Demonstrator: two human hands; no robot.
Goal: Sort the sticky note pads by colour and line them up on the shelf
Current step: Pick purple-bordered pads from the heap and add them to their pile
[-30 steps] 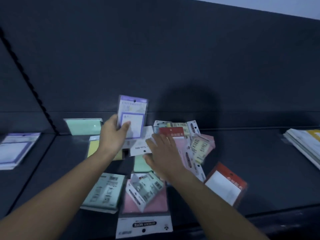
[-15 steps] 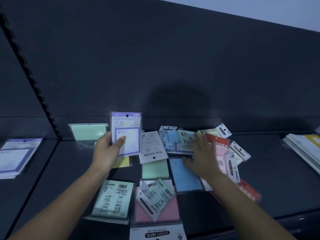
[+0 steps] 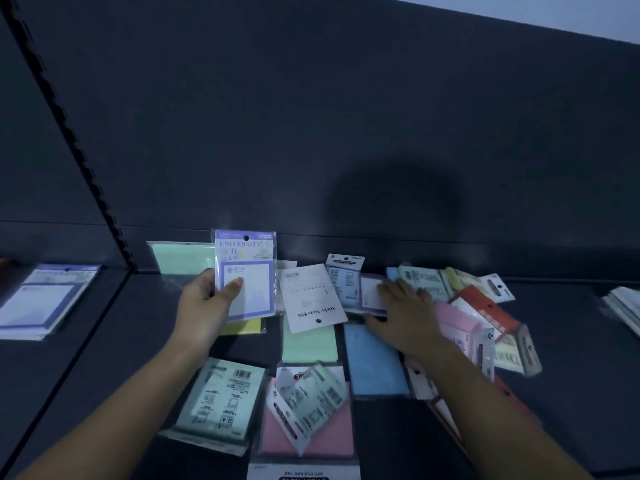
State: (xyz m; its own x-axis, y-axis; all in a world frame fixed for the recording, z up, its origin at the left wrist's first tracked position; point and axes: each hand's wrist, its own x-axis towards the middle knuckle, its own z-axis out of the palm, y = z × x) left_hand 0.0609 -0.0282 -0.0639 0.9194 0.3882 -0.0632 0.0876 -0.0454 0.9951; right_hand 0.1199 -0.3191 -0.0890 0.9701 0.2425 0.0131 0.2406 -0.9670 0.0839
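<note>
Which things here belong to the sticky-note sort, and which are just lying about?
Job: left hand gripping the purple UNIVERSITY pad; right hand flat on the loose pile; blue pad; centre green pad; front pink pad; red-carded pack; purple pads in the left bay; shelf.
Lying about: blurred stack at the right edge, kind unclear; slotted upright.

We see a dark back panel (image 3: pixel 311 116) filling most of the view. A black slotted upright (image 3: pixel 71 133) slants down across the panel's left part. Above the panel's top edge, at the right, shows a strip of pale wall (image 3: pixel 554 12). A soft round shadow (image 3: pixel 398 202) lies on the panel's lower middle. Below the panel's right end sits a blurred stack of pale sheets (image 3: pixel 623 306), cut by the frame edge.
</note>
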